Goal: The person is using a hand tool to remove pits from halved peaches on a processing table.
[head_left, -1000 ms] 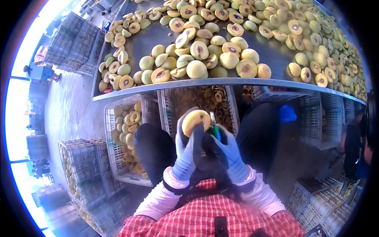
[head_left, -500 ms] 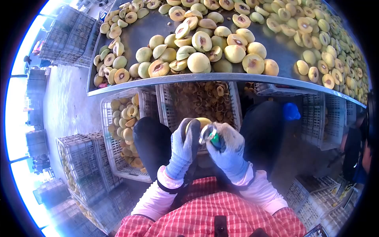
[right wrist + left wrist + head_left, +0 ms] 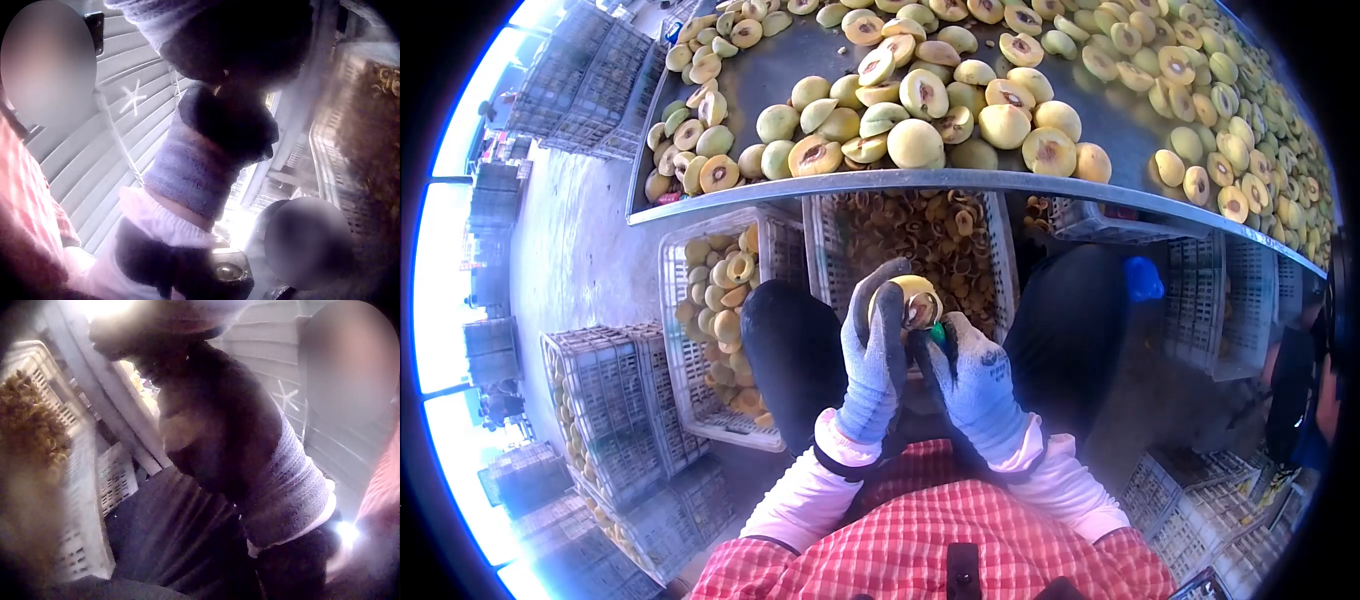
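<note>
At frame centre, the left hand (image 3: pixel 872 370) is gripping a peach half (image 3: pixel 908 290) while the right hand (image 3: pixel 975 385) is holding a green-handled corer (image 3: pixel 927 316) at its stone, apparently not yet out; pitted halves are lying in the crate (image 3: pixel 700 400) at left, and many unpitted ones are waiting on the desk (image 3: pixel 850 183) above
</note>
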The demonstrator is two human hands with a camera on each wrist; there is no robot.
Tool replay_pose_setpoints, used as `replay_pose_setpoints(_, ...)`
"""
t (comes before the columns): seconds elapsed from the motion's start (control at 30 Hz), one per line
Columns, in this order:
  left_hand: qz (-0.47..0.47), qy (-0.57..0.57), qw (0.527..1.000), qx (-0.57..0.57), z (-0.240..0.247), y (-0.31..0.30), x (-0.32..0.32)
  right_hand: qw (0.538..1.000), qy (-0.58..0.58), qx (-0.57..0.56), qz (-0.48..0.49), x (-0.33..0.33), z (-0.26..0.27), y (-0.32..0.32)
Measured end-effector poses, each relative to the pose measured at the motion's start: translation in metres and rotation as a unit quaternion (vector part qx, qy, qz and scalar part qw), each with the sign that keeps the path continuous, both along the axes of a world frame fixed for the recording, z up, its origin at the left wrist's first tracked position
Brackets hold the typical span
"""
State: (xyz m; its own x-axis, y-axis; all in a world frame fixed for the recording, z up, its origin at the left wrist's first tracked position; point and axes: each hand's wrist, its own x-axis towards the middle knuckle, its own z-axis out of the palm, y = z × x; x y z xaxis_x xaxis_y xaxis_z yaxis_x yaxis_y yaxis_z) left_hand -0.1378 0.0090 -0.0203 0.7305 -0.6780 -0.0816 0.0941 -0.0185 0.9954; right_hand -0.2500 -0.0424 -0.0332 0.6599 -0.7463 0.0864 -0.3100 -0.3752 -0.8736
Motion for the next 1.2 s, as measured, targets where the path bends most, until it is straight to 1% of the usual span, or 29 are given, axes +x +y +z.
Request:
replay_pose_setpoints(0.03,-0.004,-0.006,1.0,-0.026,-0.003,0.0,-0.002,1.0,0.001,-0.007,-0.002,-0.001,0.002,0.001)
replay_pose_setpoints(0.13,0.014,0.045,0.998,-0.038,-0.007,0.004,-0.01,1.0,0.002,-0.023,-0.007,-0.005,0.006,0.004)
replay_pose_setpoints(0.3,0.044,0.068,0.997,0.001,-0.009,0.009,-0.017,1.0,-0.005,-0.011,-0.006,-0.008,0.004,0.016)
replay_pose_setpoints(0.43,0.068,0.113,0.991,-0.009,-0.008,0.011,-0.022,0.998,-0.029,0.045,0.018,-0.013,0.012,0.017)
replay_pose_setpoints(0.6,0.05,0.065,0.996,0.021,-0.007,0.015,-0.027,0.99,-0.058,0.114,0.053,-0.02,0.009,0.011)
replay_pose_setpoints(0.7,0.054,0.057,0.997,-0.004,-0.006,0.013,-0.03,0.992,-0.086,0.086,0.025,-0.021,0.008,0.013)
replay_pose_setpoints(0.77,0.068,0.067,0.995,-0.034,0.001,0.007,-0.033,0.991,-0.084,0.099,0.017,-0.017,0.01,0.014)
replay_pose_setpoints(0.9,0.065,0.022,0.998,-0.011,0.002,0.005,-0.03,0.989,-0.096,0.107,0.022,-0.017,0.01,0.014)
replay_pose_setpoints(1.0,0.052,0.019,0.998,0.006,0.001,0.005,-0.028,0.984,-0.084,0.151,0.036,-0.02,0.003,0.014)
replay_pose_setpoints(1.1,0.027,0.004,0.999,0.031,-0.008,0.007,-0.024,0.974,-0.106,0.191,0.053,-0.022,0.005,0.011)
replay_pose_setpoints(1.17,-0.001,-0.009,0.999,0.04,-0.008,0.007,-0.02,0.969,-0.101,0.223,0.039,-0.026,0.002,0.015)
replay_pose_setpoints(1.2,-0.008,-0.034,0.999,0.032,-0.008,0.006,-0.019,0.966,-0.099,0.238,0.032,-0.028,0.001,0.015)
